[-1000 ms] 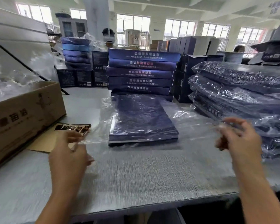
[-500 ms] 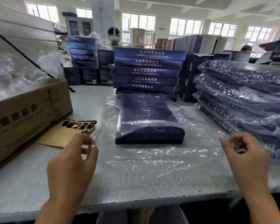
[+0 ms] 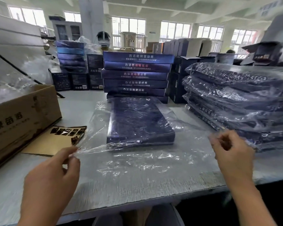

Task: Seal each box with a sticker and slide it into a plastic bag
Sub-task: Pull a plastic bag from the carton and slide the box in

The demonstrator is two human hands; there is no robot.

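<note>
Box (image 3: pixel 140 121) — one, inside one plastic bag (image 3: pixel 145 162) — bag's two near corners in pinch grip: left hand (image 3: pixel 54 173), right hand (image 3: pixel 232 154)

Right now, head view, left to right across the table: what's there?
Carton → sticker sheet → box inside the bag → bagged stack.

The spines of the stacked blue boxes (image 3: pixel 137 74) before me carry a Chinese title beginning 古法, the rest blurred, and the cardboard carton (image 3: pixel 23 115)'s large characters are unreadable.
</note>
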